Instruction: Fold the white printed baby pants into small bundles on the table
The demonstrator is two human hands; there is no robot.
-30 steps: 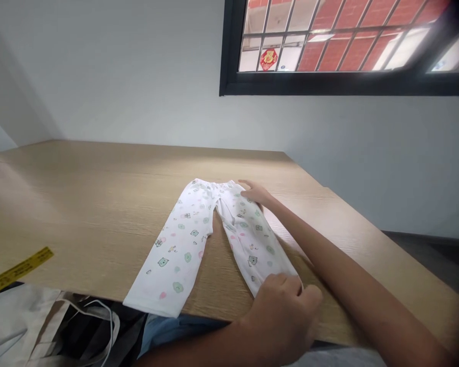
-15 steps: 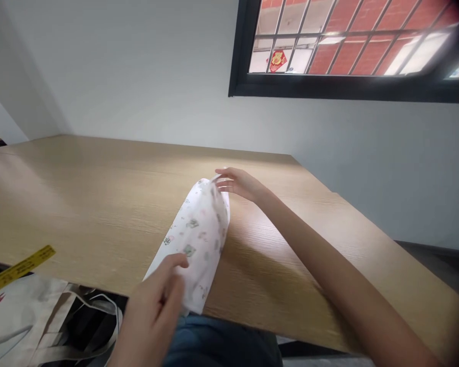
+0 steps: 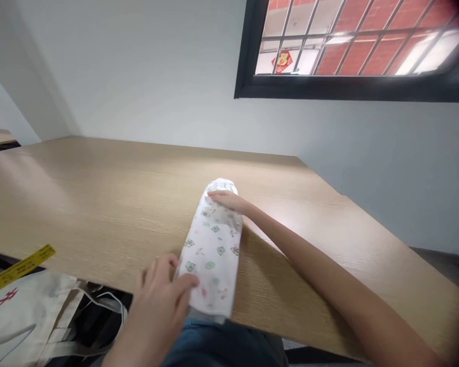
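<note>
pale wood counter [image 3: 99, 204] fills the view under a grey wall, and the printed toddler pants [image 3: 214, 250] lie on it folded in half lengthwise, one leg on top of the other, their cuffs hanging just over the near edge. nearest the camera, at the cuff end of the pants, the left hand [image 3: 158, 300] rests with fingers loosely spread and the thumb pressing down on the fabric's near left corner; it pins the cloth rather than grips it. left of the pants and below the counter edge, a white tote bag [image 3: 26, 321] with red lettering sits beside a yellow tape measure [image 3: 17, 270]. at the far, waistband end of the pants, the right hand [image 3: 229, 200] lies flat and open, palm down on the cloth, holding nothing. beyond the pants, high on the wall, a black-framed window [image 3: 352, 51] shows red brick outside.
</note>
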